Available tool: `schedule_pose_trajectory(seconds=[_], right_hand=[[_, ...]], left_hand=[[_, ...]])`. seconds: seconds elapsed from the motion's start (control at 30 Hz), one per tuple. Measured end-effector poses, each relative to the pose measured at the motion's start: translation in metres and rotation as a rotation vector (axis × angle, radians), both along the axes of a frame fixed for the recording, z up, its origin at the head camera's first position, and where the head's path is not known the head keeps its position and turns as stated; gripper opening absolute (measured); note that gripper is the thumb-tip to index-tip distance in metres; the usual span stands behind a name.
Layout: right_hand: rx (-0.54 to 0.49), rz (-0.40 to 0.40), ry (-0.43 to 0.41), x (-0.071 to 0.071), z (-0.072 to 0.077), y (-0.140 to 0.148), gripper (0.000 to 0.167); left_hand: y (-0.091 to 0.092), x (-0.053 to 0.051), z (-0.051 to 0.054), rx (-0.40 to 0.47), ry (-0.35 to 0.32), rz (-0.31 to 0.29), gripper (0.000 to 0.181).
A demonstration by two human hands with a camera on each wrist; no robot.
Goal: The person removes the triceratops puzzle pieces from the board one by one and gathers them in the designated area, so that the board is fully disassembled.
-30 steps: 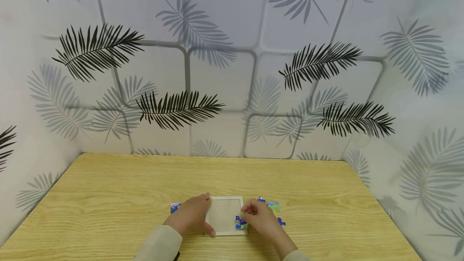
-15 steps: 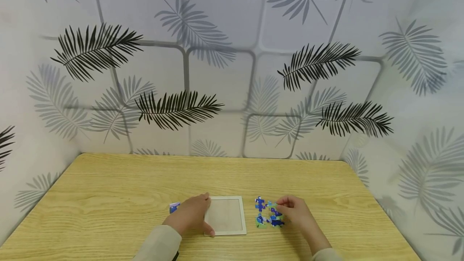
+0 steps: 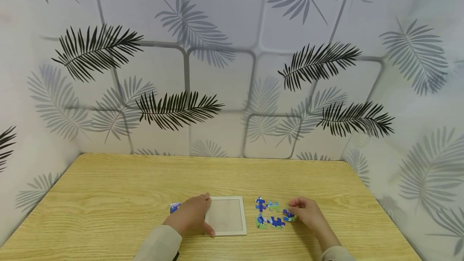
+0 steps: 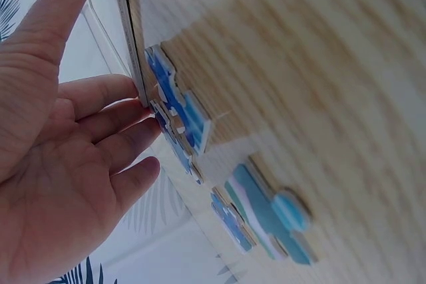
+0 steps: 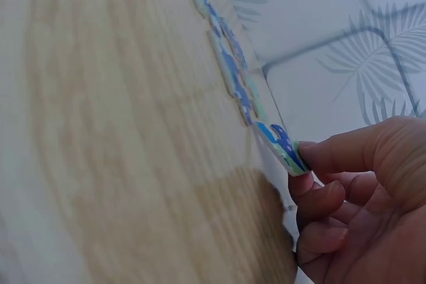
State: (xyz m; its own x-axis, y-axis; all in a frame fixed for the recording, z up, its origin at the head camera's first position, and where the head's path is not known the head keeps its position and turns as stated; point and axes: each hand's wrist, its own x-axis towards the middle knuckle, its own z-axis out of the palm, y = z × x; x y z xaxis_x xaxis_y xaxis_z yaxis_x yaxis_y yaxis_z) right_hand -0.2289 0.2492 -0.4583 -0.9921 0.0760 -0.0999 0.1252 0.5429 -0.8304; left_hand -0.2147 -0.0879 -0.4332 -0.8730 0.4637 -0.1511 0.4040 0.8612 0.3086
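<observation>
My left hand [image 3: 192,213] lies along the left side of a shallow square puzzle tray [image 3: 243,221] with a white rim and a bare wooden bed. In the left wrist view, its thumb and fingers are extended, the fingertips touching the tray's edge [image 4: 129,38]. My right hand [image 3: 308,212] pinches a blue and green puzzle piece [image 5: 285,145] between thumb and fingers, at the right of the loose pieces. Other puzzle pieces lie between the tray and that hand: a dark blue one [image 3: 260,204], a light green one [image 3: 274,207], a blue-green one [image 3: 261,222] and a blue one [image 3: 277,222].
Further puzzle pieces [image 3: 174,208] lie left of the tray, partly hidden behind my left hand; several [image 4: 263,211] show in the left wrist view. Everything rests on a wood-grain table [image 3: 145,180]. A pale leaf-patterned backdrop [image 3: 232,132] stands behind and beside it.
My right hand has moved right from the tray with the puzzle piece, past the loose pieces. The tray bed, previously under the piece, now shows bare. My left hand has stayed in place.
</observation>
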Motion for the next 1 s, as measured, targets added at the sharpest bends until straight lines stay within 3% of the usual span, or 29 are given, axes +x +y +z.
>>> schedule_pose_trajectory(seconds=[0.27,0.67,1.0], right_hand=[[0.071,-0.019,0.021,0.0,-0.005,0.001,0.009],[0.033,-0.055,-0.009,0.007,-0.007,0.005,0.016],[-0.051,-0.041,-0.043,0.012,-0.007,0.004,0.019]], left_hand=[[0.001,0.0,0.001,0.006,-0.022,0.001,0.096],[0.004,-0.003,-0.003,0.018,-0.01,-0.015,0.096],[-0.002,-0.004,-0.013,0.13,-0.057,0.014,0.096]])
